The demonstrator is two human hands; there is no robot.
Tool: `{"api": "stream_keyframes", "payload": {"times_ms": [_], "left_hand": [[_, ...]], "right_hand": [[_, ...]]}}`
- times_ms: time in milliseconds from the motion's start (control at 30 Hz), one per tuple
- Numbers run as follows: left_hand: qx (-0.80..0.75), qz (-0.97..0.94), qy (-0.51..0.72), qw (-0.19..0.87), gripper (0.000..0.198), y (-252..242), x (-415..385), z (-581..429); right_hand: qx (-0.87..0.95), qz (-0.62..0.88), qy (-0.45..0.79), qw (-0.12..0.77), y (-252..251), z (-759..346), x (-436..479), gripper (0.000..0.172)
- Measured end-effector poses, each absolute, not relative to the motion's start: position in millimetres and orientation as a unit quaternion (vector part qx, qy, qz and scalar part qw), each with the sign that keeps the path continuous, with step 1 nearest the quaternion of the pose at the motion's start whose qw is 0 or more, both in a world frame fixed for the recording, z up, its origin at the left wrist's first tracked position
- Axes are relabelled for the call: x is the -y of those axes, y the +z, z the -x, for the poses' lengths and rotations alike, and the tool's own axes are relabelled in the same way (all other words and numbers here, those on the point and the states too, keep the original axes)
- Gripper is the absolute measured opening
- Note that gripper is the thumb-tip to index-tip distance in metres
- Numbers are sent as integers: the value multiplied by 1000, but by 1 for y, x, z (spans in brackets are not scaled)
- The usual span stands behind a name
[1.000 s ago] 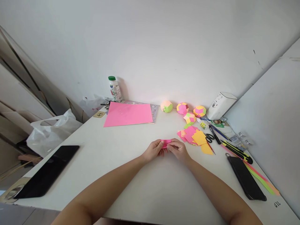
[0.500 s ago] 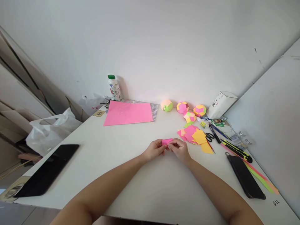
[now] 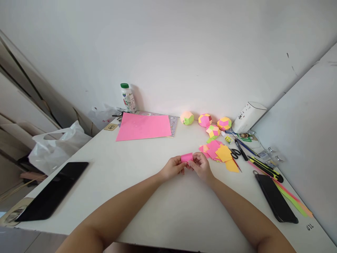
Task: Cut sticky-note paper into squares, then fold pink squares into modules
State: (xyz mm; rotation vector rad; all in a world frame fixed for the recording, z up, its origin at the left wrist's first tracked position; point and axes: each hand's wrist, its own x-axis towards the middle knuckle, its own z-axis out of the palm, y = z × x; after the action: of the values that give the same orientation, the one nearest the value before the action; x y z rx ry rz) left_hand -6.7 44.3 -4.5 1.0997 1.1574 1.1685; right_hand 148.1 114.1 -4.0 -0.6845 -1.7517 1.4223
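Two hands meet mid-worktop [image 3: 158, 203] | left hand [image 3: 172, 168] grip pinched on left end of pink paper [image 3: 186, 157] | right hand [image 3: 201, 166] grip pinched on right end | paper held just above worktop, apparently curled, an end in each grip likely to keep its shape | paper squares [image 3: 220, 153] just right, handy.

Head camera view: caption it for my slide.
Left hand and right hand pinch a small pink paper piece at the white table.
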Motion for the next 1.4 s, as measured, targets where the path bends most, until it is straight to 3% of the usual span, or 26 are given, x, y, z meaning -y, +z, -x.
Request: {"api": "stream_keyframes", "payload": {"times_ms": [67,233,1400], "left_hand": [[-483,-464,499,550,42,-4,-44,8],[-480,-456,505,554,42,-1,-44,8],[-491,-484,487,537,42,-5,-43,6]], "right_hand": [[675,273,582,362,-4,-148,-117,35],[724,237,576,297,5,-150,-118,25],[705,270,580,306,6,-150,-116,32]]}}
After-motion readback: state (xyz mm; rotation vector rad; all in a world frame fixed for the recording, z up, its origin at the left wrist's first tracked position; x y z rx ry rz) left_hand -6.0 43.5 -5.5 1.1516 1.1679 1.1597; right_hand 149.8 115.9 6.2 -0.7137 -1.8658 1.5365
